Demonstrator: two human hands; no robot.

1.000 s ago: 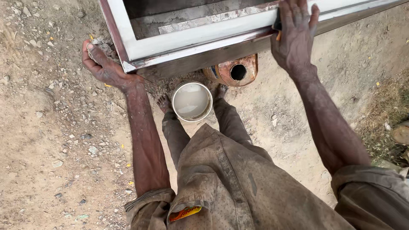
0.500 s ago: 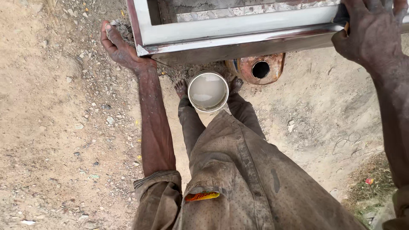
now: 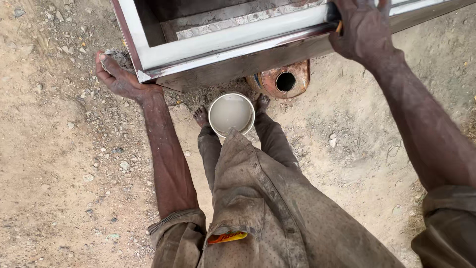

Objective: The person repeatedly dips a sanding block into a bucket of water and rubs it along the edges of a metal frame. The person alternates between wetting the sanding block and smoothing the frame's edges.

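Spanning the top, a white-edged rectangular metal frame stands on sandy ground; the right hand is clamped over its upper rail, the left hand grips grey sandpaper at its corner. A rusty orange can and white round cup sit below.

Open dirt ground lies free to the left of the left hand, strewn only with small stones. The metal frame blocks the whole top; the right hand rests on its rail. Under it, a white bucket between bare feet and a rusty can crowd the middle
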